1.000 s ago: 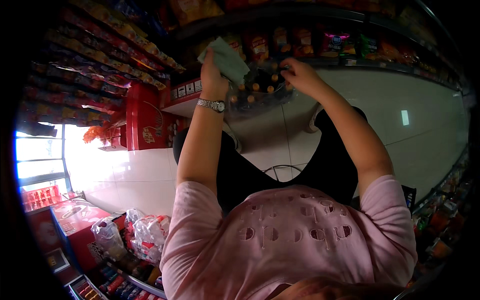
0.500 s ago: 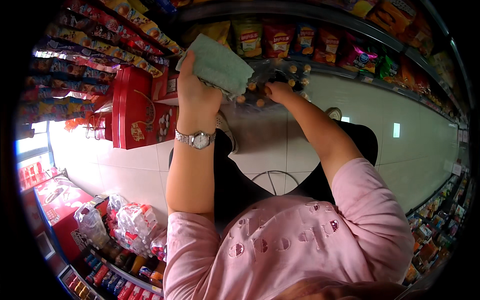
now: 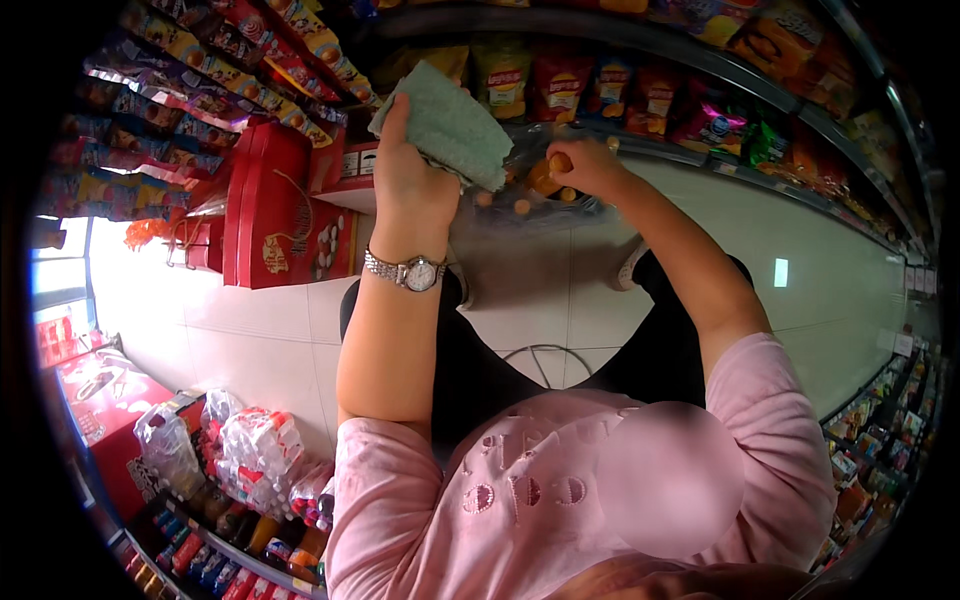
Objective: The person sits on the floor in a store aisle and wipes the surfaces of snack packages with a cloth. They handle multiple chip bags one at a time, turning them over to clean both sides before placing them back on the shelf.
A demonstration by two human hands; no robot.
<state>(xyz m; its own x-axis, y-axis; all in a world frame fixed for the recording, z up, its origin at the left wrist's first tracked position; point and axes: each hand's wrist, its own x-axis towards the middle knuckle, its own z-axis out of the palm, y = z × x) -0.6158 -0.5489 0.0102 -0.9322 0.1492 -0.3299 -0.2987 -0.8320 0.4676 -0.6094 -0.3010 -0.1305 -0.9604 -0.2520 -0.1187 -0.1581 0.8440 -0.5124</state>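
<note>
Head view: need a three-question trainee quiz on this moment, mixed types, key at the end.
1. Which hand holds the pale green cloth?
2. True or false: the silver watch is on the left wrist.
3. What is the right hand gripping? A) a snack bag B) a bottle C) a red box

Key:
1. The left hand.
2. True.
3. B.

Chip bags (image 3: 561,88) up front, snack pkts (image 3: 165,100) in rows on our L.
We've a shelf (image 3: 690,157) under the former, a red box (image 3: 270,225) nr the latter, clear plastic bags (image 3: 260,445) lower L nr drinks (image 3: 265,535), & pale tile flr (image 3: 510,300).
</note>
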